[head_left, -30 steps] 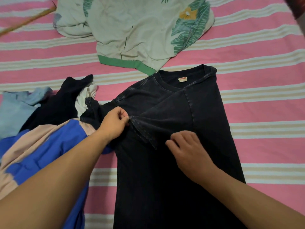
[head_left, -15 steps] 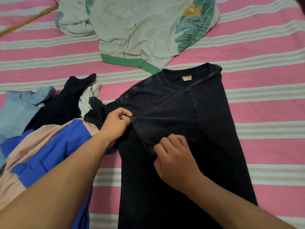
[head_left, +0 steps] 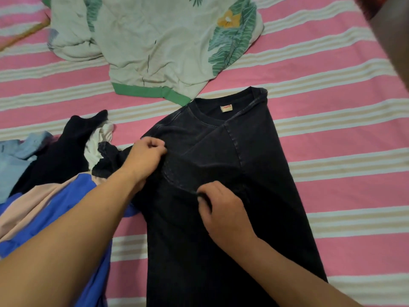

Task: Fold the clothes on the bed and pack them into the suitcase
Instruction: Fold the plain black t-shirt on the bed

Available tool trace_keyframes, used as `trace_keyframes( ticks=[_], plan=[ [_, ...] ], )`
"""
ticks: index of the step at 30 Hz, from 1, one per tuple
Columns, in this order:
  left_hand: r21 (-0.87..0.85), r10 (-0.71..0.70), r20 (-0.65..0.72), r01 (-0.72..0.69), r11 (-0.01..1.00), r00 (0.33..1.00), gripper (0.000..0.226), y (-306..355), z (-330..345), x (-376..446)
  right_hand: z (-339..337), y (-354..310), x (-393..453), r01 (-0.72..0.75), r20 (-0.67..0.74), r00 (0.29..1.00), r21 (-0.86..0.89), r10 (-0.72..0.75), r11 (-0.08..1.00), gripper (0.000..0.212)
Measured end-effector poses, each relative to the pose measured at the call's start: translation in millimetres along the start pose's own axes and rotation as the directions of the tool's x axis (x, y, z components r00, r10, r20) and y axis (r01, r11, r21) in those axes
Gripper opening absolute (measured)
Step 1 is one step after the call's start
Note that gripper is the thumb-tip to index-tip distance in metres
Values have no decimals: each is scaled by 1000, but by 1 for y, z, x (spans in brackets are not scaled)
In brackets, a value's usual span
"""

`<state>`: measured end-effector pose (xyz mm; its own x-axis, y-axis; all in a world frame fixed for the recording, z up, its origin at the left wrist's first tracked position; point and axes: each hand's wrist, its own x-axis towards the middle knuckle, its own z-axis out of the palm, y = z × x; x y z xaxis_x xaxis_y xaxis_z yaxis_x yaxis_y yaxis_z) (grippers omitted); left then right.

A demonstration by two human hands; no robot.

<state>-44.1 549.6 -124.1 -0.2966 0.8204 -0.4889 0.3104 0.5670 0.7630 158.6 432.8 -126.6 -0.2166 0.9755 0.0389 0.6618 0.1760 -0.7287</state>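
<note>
A black T-shirt (head_left: 261, 173) lies face down on the pink striped bed (head_left: 343, 129), collar away from me, its right side and sleeve folded in over the back. My left hand (head_left: 143, 158) pinches the upper end of the folded sleeve's hem near the shirt's left shoulder. My right hand (head_left: 221, 209) pinches the lower end of the same hem at the shirt's middle. No suitcase is in view.
A pale shirt with green leaf print and green hem (head_left: 159, 45) lies crumpled beyond the collar. A heap of clothes sits at the left: blue and beige fabric (head_left: 55, 207), a black piece (head_left: 66, 151), a light blue garment (head_left: 13, 160). A thin wooden stick (head_left: 22, 36) crosses the far left.
My right hand slid left and down along the sleeve hem and now pinches it. The folded sleeve has been pulled flatter; my left hand keeps its pinch.
</note>
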Motion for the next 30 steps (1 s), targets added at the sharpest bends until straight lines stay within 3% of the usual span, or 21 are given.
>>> trace_keyframes(
  ticks=[2, 4, 6, 8, 10, 13, 17, 20, 23, 25, 27, 29, 30],
  plan=[
    [-277, 51, 148, -8, 961, 988, 10, 47, 16, -5, -38, -2, 9, -260, -161, 931, 333, 326, 906, 10],
    [-292, 157, 221, -88, 952, 963, 18, 83, 42, -5, -66, 16, 14, -413, -196, 785, 542, 588, 732, 12],
    [64, 303, 240, -327, 943, 922, 25, 99, 74, 0, -80, 49, 16, -531, -137, 647, 625, 750, 572, 8],
    [447, 397, 357, -528, 722, 845, 43, 99, 109, 11, -87, 81, 14, -625, -5, 520, 679, 854, 385, 7],
    [619, 348, 450, -568, 543, 823, 48, 98, 140, 20, -90, 102, 13, -642, 118, 455, 730, 883, 233, 15],
    [720, 332, 416, -530, 447, 846, 42, 101, 171, 33, -93, 116, 17, -632, 214, 451, 762, 867, 141, 17],
    [780, 303, 378, -477, 406, 875, 23, 104, 185, 37, -92, 121, 24, -638, 173, 483, 740, 858, 210, 4],
    [699, 274, 378, -467, 541, 884, 31, 108, 190, 31, -91, 122, 22, -640, -5, 565, 628, 825, 443, 12],
    [692, 240, 410, -471, 547, 880, 21, 109, 192, 31, -90, 122, 21, -660, -101, 624, 463, 775, 591, 16],
    [590, 269, 404, -474, 654, 874, 13, 107, 193, 33, -91, 122, 21, -672, -116, 623, 427, 774, 605, 15],
    [357, 332, 361, -458, 814, 871, 7, 107, 194, 32, -90, 123, 22, -658, -156, 623, 426, 766, 621, 16],
    [365, 369, 372, -500, 785, 852, 4, 104, 195, 29, -90, 124, 21, -642, -189, 629, 420, 754, 642, 17],
    [499, 362, 398, -530, 686, 843, 15, 100, 195, 28, -90, 125, 20, -647, -187, 627, 414, 756, 640, 16]
  ],
)
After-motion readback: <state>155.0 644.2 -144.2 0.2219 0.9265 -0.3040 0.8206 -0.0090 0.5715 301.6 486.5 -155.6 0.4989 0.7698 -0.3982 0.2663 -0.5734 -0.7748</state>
